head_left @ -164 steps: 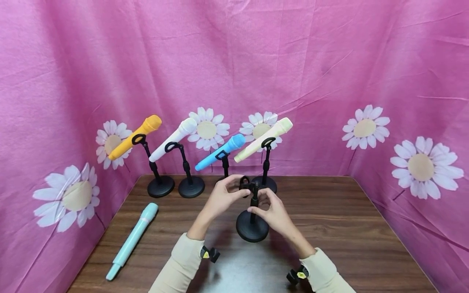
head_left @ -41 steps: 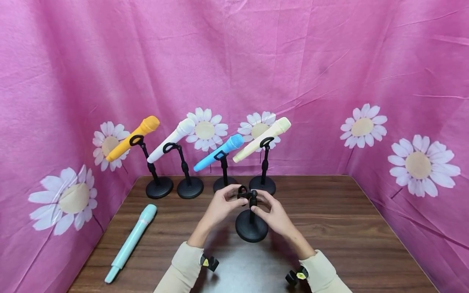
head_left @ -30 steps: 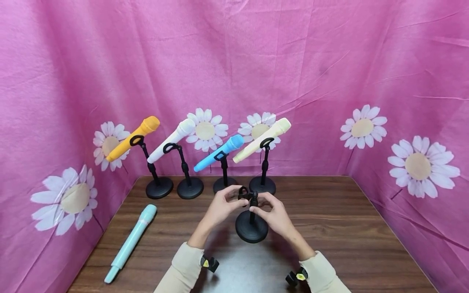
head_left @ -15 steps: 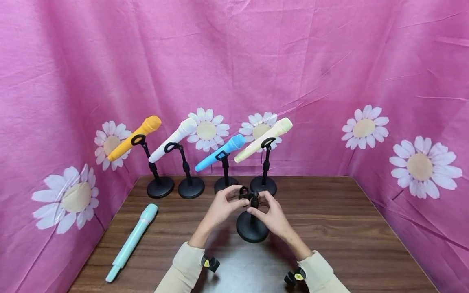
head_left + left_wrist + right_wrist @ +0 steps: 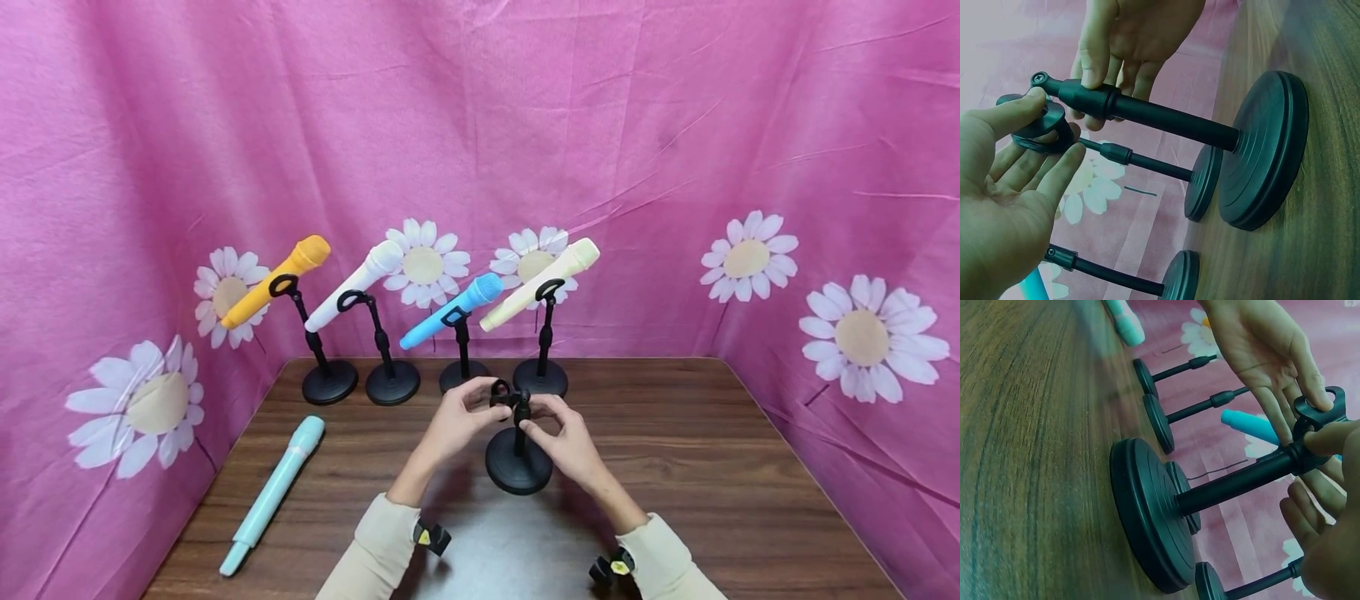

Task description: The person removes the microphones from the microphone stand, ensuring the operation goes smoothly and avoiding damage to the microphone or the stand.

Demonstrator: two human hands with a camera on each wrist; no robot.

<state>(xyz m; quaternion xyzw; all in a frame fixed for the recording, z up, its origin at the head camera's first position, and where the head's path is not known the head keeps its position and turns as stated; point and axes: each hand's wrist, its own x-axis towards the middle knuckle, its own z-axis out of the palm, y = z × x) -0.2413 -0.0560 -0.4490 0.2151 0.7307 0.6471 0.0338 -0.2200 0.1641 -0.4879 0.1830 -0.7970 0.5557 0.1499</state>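
Observation:
A black desktop microphone stand (image 5: 519, 467) stands upright on its round base near the middle of the table. My left hand (image 5: 452, 423) pinches the stand's ring-shaped clip (image 5: 1040, 119) between thumb and fingers, as the left wrist view shows. Around the collar (image 5: 1088, 99) at the top of the pole, my right hand (image 5: 567, 443) has its thumb and fingertips. The clip holds no microphone. On the table to the left lies a mint-green microphone (image 5: 273, 492).
Behind my hands stand several more stands in a row, bearing an orange microphone (image 5: 277, 283), a white microphone (image 5: 354, 287), a blue microphone (image 5: 452, 311) and a cream microphone (image 5: 540, 283). A pink flowered cloth (image 5: 480, 125) encloses the wooden table (image 5: 675, 467).
Since the earliest frame, the stand's head and clip have come lower over the base, with both hands still on it. Lately my right thumb has shifted slightly around the collar.

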